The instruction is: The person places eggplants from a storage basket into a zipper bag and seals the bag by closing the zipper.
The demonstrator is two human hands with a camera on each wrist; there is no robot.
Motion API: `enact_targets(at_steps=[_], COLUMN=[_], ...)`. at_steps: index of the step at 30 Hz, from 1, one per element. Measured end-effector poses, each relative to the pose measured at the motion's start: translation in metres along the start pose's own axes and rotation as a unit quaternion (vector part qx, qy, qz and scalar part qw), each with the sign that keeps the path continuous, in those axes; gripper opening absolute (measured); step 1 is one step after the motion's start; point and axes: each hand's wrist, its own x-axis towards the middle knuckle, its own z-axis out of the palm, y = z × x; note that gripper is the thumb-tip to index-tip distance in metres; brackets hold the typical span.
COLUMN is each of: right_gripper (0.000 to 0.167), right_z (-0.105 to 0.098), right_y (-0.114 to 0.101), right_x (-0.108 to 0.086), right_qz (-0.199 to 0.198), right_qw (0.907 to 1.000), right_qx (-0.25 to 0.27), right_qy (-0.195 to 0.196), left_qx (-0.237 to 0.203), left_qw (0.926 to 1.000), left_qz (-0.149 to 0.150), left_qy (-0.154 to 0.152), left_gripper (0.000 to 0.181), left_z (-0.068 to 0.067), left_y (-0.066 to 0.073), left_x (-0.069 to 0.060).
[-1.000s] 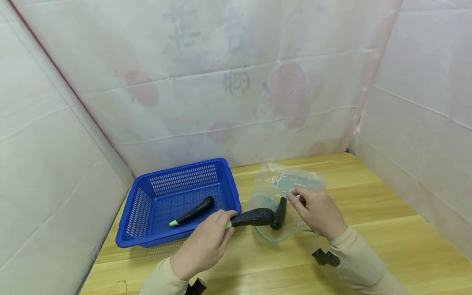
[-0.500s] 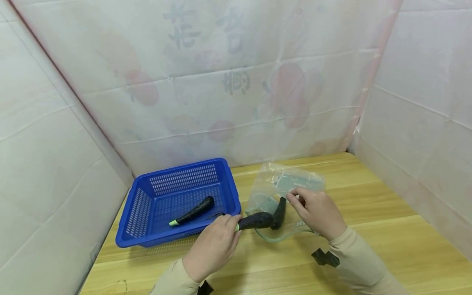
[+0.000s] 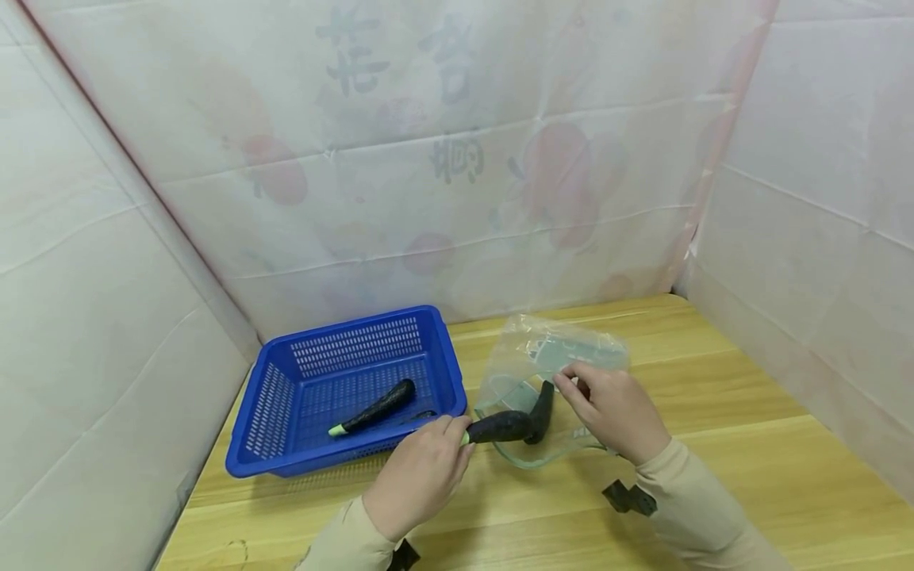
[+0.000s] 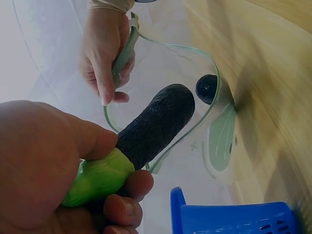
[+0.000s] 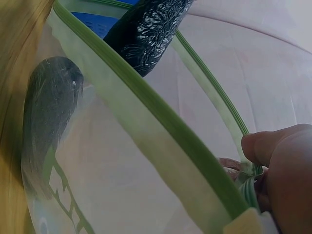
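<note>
My left hand [image 3: 421, 476] grips a dark eggplant [image 3: 500, 427] by its light green stem end. In the right wrist view, the blunt end of that held eggplant [image 5: 146, 36] lies at the mouth of a clear zip bag with a green rim [image 5: 146, 107]. My right hand [image 3: 617, 408] pinches the bag's rim and keeps the mouth spread. Inside the bag [image 3: 510, 388] another eggplant [image 3: 541, 412] lies near the table. Left of the hands, a further eggplant [image 3: 374, 408] rests in a blue basket [image 3: 321, 456]. A dark bit beside it is mostly hidden.
The wooden table [image 3: 714, 460] bears the basket on the left and the bag right of centre. Printed white sheeting [image 3: 500, 198] stands behind the table, and pale sheeting [image 3: 821, 262] walls both sides. The basket's right edge is close to the left hand.
My left hand has moved slightly right and down with its eggplant, bringing it to the bag's mouth. The right hand and bag have barely moved.
</note>
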Motion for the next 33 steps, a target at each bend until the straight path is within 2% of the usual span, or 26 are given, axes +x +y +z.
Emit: enact_targets(at_steps=[8,13,29,33], right_gripper=[0.011,0.011,0.013,0.014], right_z=[0.001,0.0,-0.001,-0.001], right_y=[0.0,0.0,-0.003,-0.002], right_x=[0.001,0.001,0.001,0.0], right_qz=[0.003,0.006,0.004,0.008], right_qw=[1.0,1.0,1.0,0.9999], right_qx=[0.002,0.002,0.002,0.002], right_qy=[-0.002,-0.004,-0.007,-0.008], left_qx=[-0.004,-0.024,-0.02,-0.018], left_qw=[0.9999,0.9997,0.9992,0.9993], left_qz=[-0.004,-0.01,0.021,0.019], left_qy=[0.012,0.004,0.027,0.025], left_gripper=[0.029,0.029,0.038,0.039], left_z=[0.007,0.009,0.015,0.017], left_y=[0.0,0.002,0.008,0.01], left_x=[0.003,0.004,0.006,0.008])
